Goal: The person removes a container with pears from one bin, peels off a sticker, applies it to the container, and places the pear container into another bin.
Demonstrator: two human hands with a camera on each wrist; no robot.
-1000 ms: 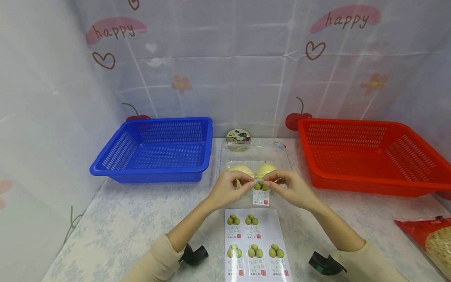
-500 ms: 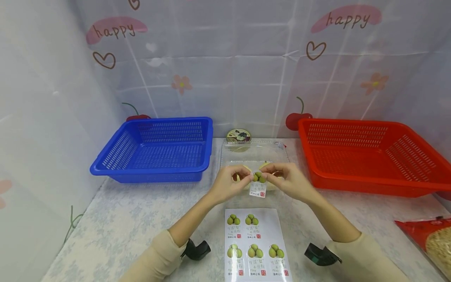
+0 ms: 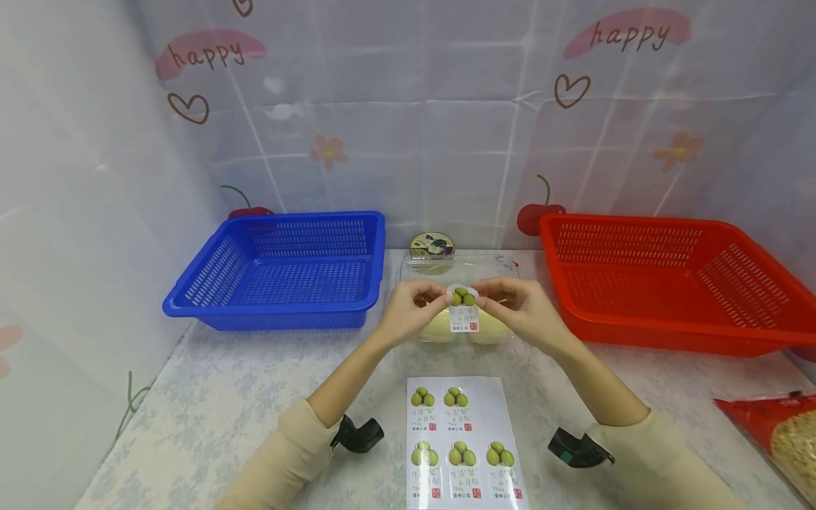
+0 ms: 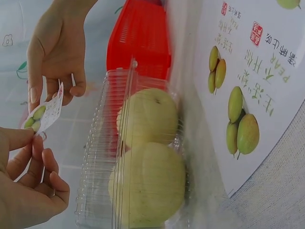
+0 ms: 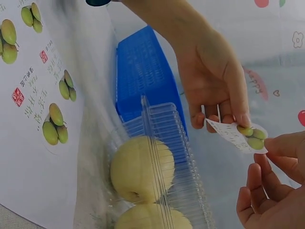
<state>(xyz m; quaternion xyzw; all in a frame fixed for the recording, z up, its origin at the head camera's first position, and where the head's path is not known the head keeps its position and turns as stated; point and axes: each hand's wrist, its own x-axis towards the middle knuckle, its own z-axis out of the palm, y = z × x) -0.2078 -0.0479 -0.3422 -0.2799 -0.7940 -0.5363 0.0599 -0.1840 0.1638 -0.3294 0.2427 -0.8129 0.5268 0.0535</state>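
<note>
A small white sticker (image 3: 464,319) printed with green pears and writing is held up between both hands. My left hand (image 3: 408,315) pinches its upper left edge between thumb and forefinger. At the upper right edge, my right hand (image 3: 523,312) pinches it the same way. The left wrist view shows the sticker (image 4: 50,112) slightly bent between the fingertips, apart from the box. Behind it in the head view stands a clear plastic box (image 5: 183,157), its lid closed over two pale yellow pears (image 4: 150,181). Nearer lies a white sticker sheet (image 3: 491,407) with several matching stickers.
A blue basket (image 3: 274,312) stands left of the box and a red basket (image 3: 663,333) to its right. A round printed label (image 3: 432,245) shows at the box's back. A red-edged bag (image 3: 765,411) lies at the right.
Both hands have moved up and away from the sheet, carrying the sticker over the box in the head view. It now hangs straighter, facing the head camera. The sheet and baskets are unmoved.
</note>
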